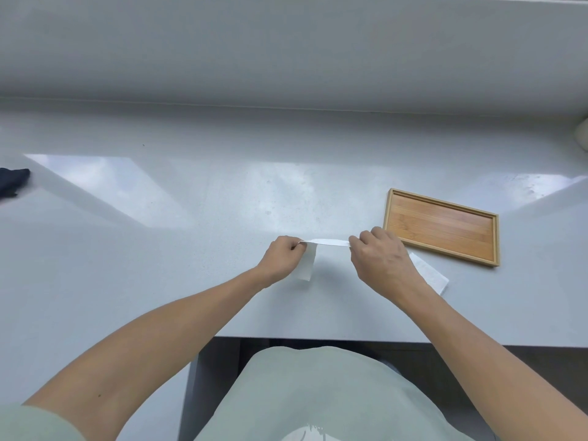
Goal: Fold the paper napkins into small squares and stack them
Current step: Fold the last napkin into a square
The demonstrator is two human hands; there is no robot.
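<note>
From the head camera, both forearms reach out bare over the pale grey counter (159, 249), coming in from the lower corners and meeting near the middle. The left hand (281, 257) is knuckles-up, fingers curled in tight, pinching one end of a white paper napkin (324, 242) between thumb and fingertip. The right hand (380, 254) mirrors it, back of the hand to the camera, fingers bent, nipping the other end. Between them the napkin is pulled into a thin flat strip, its long axis running left to right, held just above the counter surface, and a loose flap hangs down below the left hand, straight-edged and soft-looking. Under and behind the right wrist lies a second napkin (429, 275), white with a faint embossed texture, flat on the counter, its long side slanting away toward the lower right. Just beyond it sits a shallow rectangular bamboo tray (442, 227), warm orange grain inside a paler raised rim, angled slightly, its near corner close to the right hand's knuckles. The counter is smooth and glossy, catching bright window patches. Far left edge, a dark crumpled cloth (12, 183). Bottom of view, a pale green garment (318, 393) on the person's lap.
</note>
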